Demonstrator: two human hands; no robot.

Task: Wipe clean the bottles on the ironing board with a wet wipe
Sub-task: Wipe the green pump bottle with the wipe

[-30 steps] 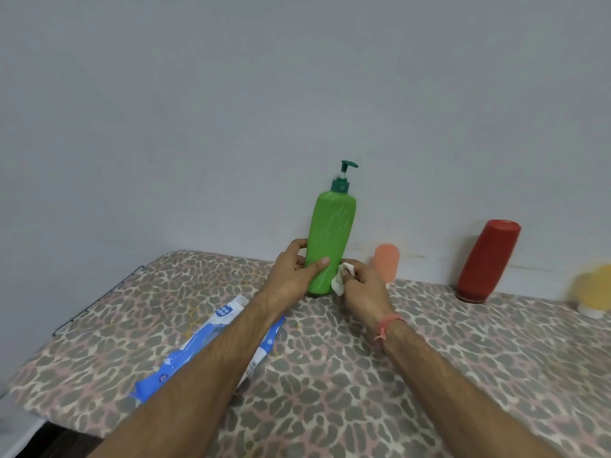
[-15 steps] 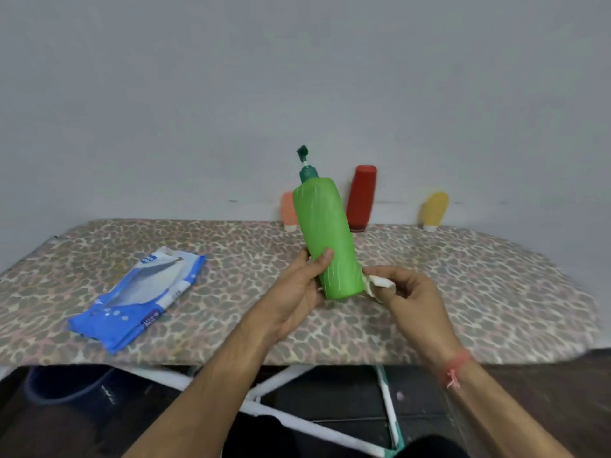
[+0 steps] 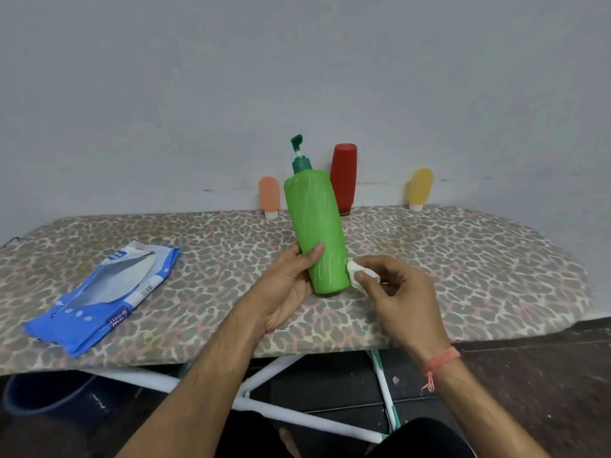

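— What's going on at the near edge of the ironing board point(image 3: 463, 266)?

— The left hand point(image 3: 284, 289) is gripping the green pump bottle point(image 3: 317, 226) low on its body, thumb across the front, fingers wrapped behind. It's holding it over the board near the middle of the near edge, tilted a little with the pump leaning left.

— And the other hand?

— The right hand point(image 3: 400, 299) is pinching a small bunched white wet wipe point(image 3: 358, 276) between thumb and fingertips, pressing it against the bottle's lower right side. A pink thread band point(image 3: 441, 360) is sitting on that wrist.

— Anything lying off to the side?

— A blue wipes packet point(image 3: 105, 292) is lying flat toward the left end.

— And further back?

— Along the far edge, against the wall point(image 3: 297, 77), three more bottles are standing cap down: a small orange bottle point(image 3: 269, 195), a taller red bottle point(image 3: 344, 176) partly behind the green one, and a yellow bottle point(image 3: 420, 188) well to the right.
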